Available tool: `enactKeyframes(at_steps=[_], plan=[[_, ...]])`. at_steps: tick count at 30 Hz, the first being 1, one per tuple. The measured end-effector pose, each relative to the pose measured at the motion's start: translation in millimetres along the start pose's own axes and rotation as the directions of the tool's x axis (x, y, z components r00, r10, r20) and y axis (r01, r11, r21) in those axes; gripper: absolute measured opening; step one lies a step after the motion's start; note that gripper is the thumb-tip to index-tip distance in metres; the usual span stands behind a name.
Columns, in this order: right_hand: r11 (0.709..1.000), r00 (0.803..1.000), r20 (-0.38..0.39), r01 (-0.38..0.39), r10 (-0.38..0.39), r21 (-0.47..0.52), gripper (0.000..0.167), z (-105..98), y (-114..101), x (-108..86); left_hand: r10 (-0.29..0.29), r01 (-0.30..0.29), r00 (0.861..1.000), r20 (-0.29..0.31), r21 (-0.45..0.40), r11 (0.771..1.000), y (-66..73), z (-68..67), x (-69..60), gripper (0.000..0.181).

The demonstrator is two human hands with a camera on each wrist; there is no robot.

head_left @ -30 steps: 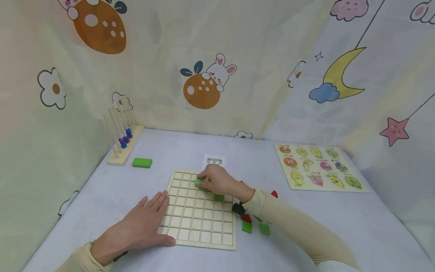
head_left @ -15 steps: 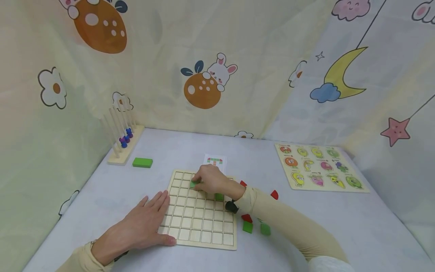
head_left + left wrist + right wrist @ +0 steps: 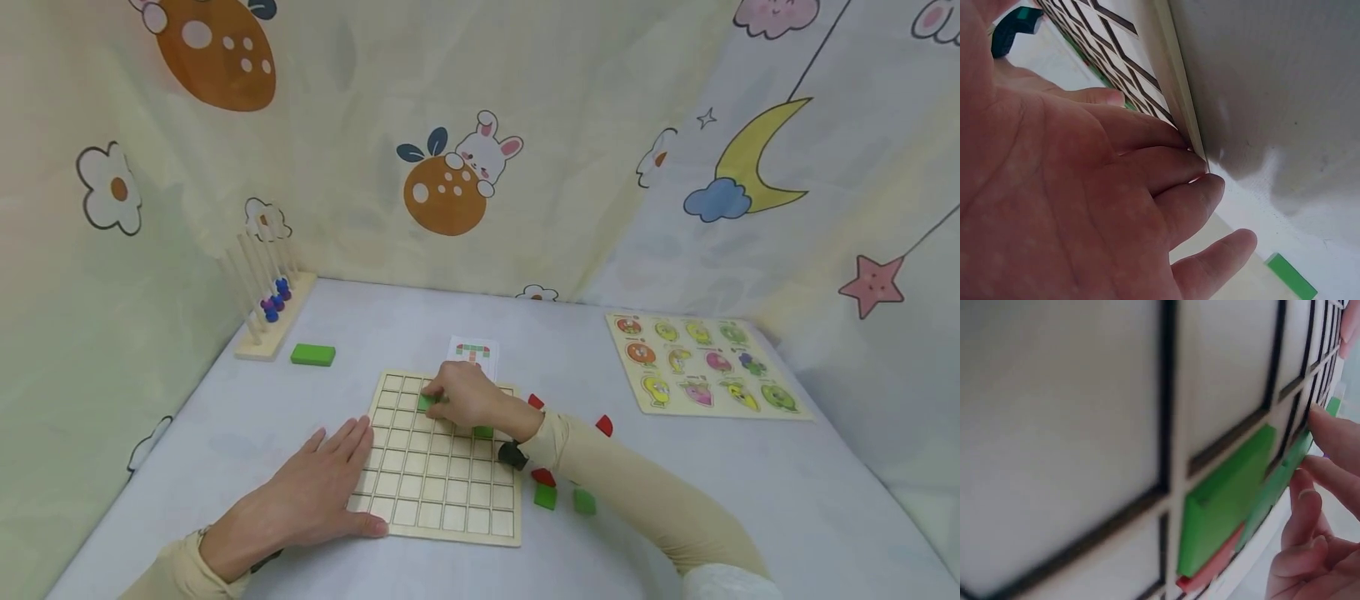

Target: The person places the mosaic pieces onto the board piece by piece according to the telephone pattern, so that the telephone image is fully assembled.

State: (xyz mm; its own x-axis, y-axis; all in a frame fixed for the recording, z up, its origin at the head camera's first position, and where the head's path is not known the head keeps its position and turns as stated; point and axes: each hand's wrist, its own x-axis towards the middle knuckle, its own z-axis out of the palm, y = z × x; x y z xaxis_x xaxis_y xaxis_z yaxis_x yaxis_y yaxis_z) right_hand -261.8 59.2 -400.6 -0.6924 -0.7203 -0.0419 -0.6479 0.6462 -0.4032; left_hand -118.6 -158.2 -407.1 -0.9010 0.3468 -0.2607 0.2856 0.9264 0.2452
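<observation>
A wooden grid board (image 3: 431, 483) lies on the white table. My left hand (image 3: 307, 496) rests flat at its left edge, fingers straight, thumb at the near corner; the left wrist view shows the fingertips against the board's edge (image 3: 1179, 81). Over the upper part of the board, my right hand (image 3: 468, 396) pinches a green square (image 3: 426, 402) at one of the cells. Another green square (image 3: 483, 432) sits in the grid under the right wrist. In the right wrist view a green piece (image 3: 1225, 506) lies beside a red piece (image 3: 1213, 562), and my fingers (image 3: 1329, 437) touch green farther along.
A pattern card (image 3: 474, 352) lies behind the board. Right of it are loose red pieces (image 3: 604, 425) and green squares (image 3: 584, 501). A green block (image 3: 312, 355) and a peg stand (image 3: 273, 333) are at back left, a fruit puzzle board (image 3: 705, 367) at back right.
My right hand has moved a little to the left over the board with the green square, then stayed nearly still over the last half second. The left hand has kept its place.
</observation>
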Motion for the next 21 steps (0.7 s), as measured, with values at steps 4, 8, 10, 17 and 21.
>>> enactKeyframes(at_steps=[4,8,10,17,21], plan=[[1.0,1.0,0.014,-0.013,0.013,0.022,0.039,-9,-1,-5.9,0.01,-0.01,1.0,-0.009,0.009,1.0,-0.1,-0.6,0.6,0.129],[0.999,1.0,-0.009,-0.025,0.026,0.028,0.04,-28,2,-21.3,0.02,-0.02,1.0,-0.016,0.015,1.0,-0.4,0.0,1.2,0.128],[1.0,0.999,-0.04,-0.021,0.021,0.008,0.038,-38,7,-32.8,0.024,-0.024,1.0,-0.017,0.012,1.0,-0.5,0.4,1.5,0.128],[0.983,0.976,-0.117,-0.181,0.185,0.038,0.032,-53,44,-82.4,0.026,-0.026,1.0,-0.013,0.014,1.0,-1.6,0.7,0.5,0.128],[0.937,0.933,-0.099,-0.342,0.347,0.067,0.033,-50,67,-105.7,0.025,-0.025,1.0,-0.008,0.016,1.0,-2.1,0.9,0.4,0.129]])
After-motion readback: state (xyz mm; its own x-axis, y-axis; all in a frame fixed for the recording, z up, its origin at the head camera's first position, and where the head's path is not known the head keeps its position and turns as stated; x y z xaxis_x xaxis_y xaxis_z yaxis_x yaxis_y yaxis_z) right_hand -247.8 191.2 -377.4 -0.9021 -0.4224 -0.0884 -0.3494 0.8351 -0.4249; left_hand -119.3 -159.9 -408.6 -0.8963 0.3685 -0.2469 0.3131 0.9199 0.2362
